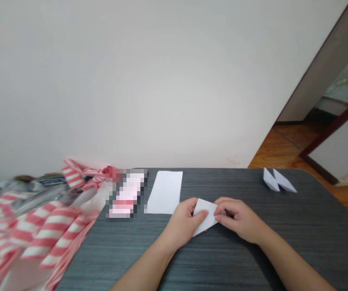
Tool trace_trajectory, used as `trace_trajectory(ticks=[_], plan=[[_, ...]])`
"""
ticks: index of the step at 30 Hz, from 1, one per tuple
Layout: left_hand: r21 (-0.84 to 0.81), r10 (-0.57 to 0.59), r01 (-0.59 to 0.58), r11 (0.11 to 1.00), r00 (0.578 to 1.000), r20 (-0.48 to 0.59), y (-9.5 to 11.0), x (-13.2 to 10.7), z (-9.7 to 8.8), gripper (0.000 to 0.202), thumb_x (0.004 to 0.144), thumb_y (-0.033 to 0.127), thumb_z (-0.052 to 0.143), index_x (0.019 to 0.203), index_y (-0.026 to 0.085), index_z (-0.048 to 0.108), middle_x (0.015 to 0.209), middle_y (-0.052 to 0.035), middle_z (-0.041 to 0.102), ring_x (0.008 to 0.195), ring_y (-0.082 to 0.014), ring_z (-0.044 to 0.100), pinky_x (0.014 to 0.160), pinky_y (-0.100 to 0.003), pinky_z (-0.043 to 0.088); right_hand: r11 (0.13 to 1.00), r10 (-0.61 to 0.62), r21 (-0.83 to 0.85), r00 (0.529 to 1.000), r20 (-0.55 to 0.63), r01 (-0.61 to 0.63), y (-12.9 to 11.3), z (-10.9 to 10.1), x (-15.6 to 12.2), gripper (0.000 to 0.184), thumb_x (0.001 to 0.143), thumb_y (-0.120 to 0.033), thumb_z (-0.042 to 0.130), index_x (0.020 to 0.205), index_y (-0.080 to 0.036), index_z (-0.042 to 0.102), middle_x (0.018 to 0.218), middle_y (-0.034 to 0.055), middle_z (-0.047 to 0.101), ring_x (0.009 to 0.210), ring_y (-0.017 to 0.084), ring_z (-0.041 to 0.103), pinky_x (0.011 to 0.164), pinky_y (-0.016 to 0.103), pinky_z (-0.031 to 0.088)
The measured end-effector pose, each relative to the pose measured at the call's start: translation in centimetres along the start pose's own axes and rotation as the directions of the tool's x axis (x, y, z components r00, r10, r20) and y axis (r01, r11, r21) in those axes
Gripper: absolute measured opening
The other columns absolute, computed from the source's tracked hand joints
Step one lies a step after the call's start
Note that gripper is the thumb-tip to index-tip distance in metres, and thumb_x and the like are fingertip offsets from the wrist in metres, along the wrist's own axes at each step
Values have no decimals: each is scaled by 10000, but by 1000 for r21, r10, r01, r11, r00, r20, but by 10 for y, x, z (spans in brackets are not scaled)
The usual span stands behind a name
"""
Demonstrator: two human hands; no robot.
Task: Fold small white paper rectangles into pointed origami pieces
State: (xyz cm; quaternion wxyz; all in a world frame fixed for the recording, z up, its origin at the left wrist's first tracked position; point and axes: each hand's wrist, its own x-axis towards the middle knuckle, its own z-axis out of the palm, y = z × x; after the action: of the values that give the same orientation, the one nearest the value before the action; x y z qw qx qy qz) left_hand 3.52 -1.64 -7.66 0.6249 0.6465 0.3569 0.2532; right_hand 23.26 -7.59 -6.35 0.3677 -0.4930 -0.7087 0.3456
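A small folded piece of white paper (203, 206) is held just above the dark table, between my two hands. My left hand (183, 221) grips its left side, with the thumb lying across the top face. At its right corner my right hand (236, 218) pinches the edge between thumb and fingers. The fingertips beneath the paper are hidden. Beyond my left hand lies a flat stack of white paper sheets (165, 192). Two folded white paper pieces (271, 180) with pointed ends rest at the table's far right.
The dark wood-grain table (125, 250) reaches back to a white wall (162, 81). A pixelated pinkish item (128, 194) lies at its left edge. Red-and-white striped cloth (53, 226) is heaped left of the table. Wooden floor (292, 141) shows at right.
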Motion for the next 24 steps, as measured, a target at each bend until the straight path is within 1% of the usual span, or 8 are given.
trace_trajectory(ticks=[5, 9, 12, 15, 17, 20, 21, 24], plan=[[121, 31, -29, 992, 999, -14, -2, -1, -1, 151, 834, 291, 580, 771, 157, 551, 704, 21, 537, 656, -117, 475, 572, -210, 341, 1000, -21, 1, 999, -24, 21, -1, 2, 1, 147, 881, -192, 594, 740, -179, 634, 939, 50, 657, 834, 168, 604, 754, 269, 444], [174, 27, -32, 984, 999, 26, 0, -3, -1, 141, 851, 294, 551, 814, 159, 569, 712, 21, 535, 653, -119, 473, 558, -213, 314, 1000, 2, -18, 997, -73, -3, -1, 4, 2, 141, 897, -196, 564, 769, -182, 622, 889, 47, 659, 807, 173, 604, 736, 276, 444], [159, 14, -21, 987, 999, 44, 2, -3, 0, 160, 857, 302, 546, 783, 160, 546, 679, 32, 504, 624, -110, 453, 540, -212, 292, 997, 30, -65, 995, -100, -37, 0, 6, 3, 133, 903, -203, 552, 788, -181, 615, 817, 35, 645, 760, 169, 593, 706, 273, 436], [129, 8, -14, 992, 999, 46, 3, -3, 0, 229, 866, 338, 544, 729, 157, 509, 644, 39, 461, 592, -100, 417, 521, -212, 268, 993, 45, -107, 990, -135, -60, 2, 8, 4, 138, 911, -217, 540, 795, -179, 605, 787, 28, 626, 726, 164, 578, 676, 267, 424], [69, 14, -19, 997, 997, 80, 2, -3, 0, 235, 887, 352, 514, 766, 151, 531, 662, 31, 478, 601, -101, 424, 528, -212, 282, 991, 46, -118, 986, -158, -65, 3, 8, 5, 135, 913, -217, 534, 802, -179, 599, 773, 23, 614, 710, 161, 569, 663, 264, 420], [-5, 18, -17, 1000, 993, 121, -2, -3, 1, 180, 881, 321, 529, 880, 146, 568, 715, 16, 525, 623, -105, 452, 541, -210, 304, 994, 29, -99, 985, -168, -46, 2, 8, 4, 137, 917, -202, 517, 801, -182, 587, 791, 24, 612, 735, 162, 572, 687, 264, 427], [-8, 18, -17, 1000, 993, 118, -4, -3, 1, 167, 872, 310, 545, 888, 145, 569, 719, 15, 530, 625, -105, 455, 540, -209, 303, 995, 21, -90, 986, -166, -36, 1, 8, 4, 139, 919, -197, 512, 800, -183, 583, 804, 26, 615, 750, 163, 575, 700, 265, 430], [19, 16, -17, 1000, 996, 89, -7, -3, 0, 170, 858, 307, 569, 819, 143, 555, 682, 23, 506, 615, -103, 445, 531, -209, 289, 996, 8, -89, 987, -161, -23, 1, 9, 3, 142, 922, -190, 502, 803, -184, 580, 825, 30, 619, 767, 164, 579, 715, 267, 431]])
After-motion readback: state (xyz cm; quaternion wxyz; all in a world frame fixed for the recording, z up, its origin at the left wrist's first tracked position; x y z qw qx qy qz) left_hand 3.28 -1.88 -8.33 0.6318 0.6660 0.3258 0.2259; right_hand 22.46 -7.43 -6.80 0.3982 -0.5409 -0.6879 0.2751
